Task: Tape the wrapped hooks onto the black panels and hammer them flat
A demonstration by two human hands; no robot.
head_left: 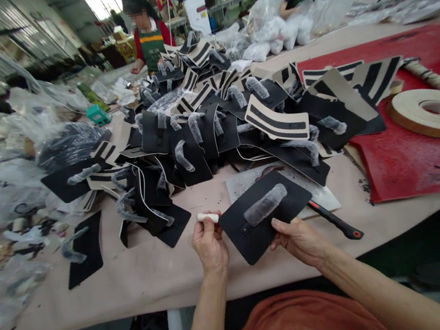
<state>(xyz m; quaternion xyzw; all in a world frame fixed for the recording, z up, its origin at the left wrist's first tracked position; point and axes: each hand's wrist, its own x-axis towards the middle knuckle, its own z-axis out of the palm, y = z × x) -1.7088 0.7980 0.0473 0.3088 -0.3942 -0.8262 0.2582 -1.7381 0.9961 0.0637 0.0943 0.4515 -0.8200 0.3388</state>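
Note:
My left hand [211,249] pinches a short white stick [207,218] between thumb and fingers, close to the left edge of a black panel [239,241]. That panel is in my right hand [299,238], gripped by its lower edge with the thumb on top. A plastic-wrapped handle [266,205] runs across its face, with a small dark tab at its lower end. Under the panel lies a pale speckled board [323,200]. A tool with a black-and-red handle [340,223] juts out to the right, its head hidden.
Several similar panels [193,163] with wrapped handles are heaped beyond my hands; some show cream backs with black strips. One panel [89,254] lies apart at left. A tape roll [437,110] rests on a red sheet [409,171]. A co-worker [151,43] stands across the table.

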